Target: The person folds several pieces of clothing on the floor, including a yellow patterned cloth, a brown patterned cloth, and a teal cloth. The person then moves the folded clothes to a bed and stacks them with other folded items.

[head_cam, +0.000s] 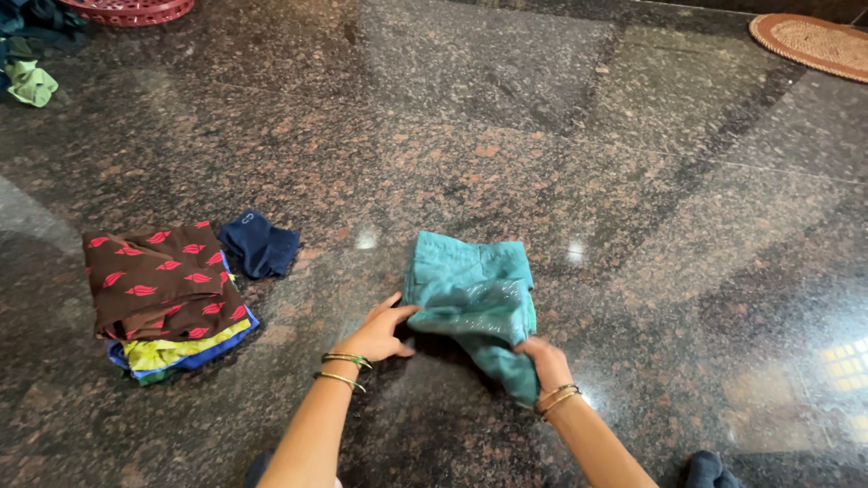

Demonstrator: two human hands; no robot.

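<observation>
A teal garment [472, 289] lies partly folded on the dark polished stone floor [506, 136]. My left hand [378, 333] pinches its near left edge. My right hand [545, 360] grips the lower right corner, where the cloth bunches and hangs over the fingers. Both wrists wear thin bangles.
To the left sits a stack of folded clothes [167, 298], brown with red marks on top, yellow and blue beneath. A small navy folded piece [260, 244] lies beside it. A red basket [131, 9] and loose clothes [32, 81] are at the far left, a round woven mat [814, 43] at the far right.
</observation>
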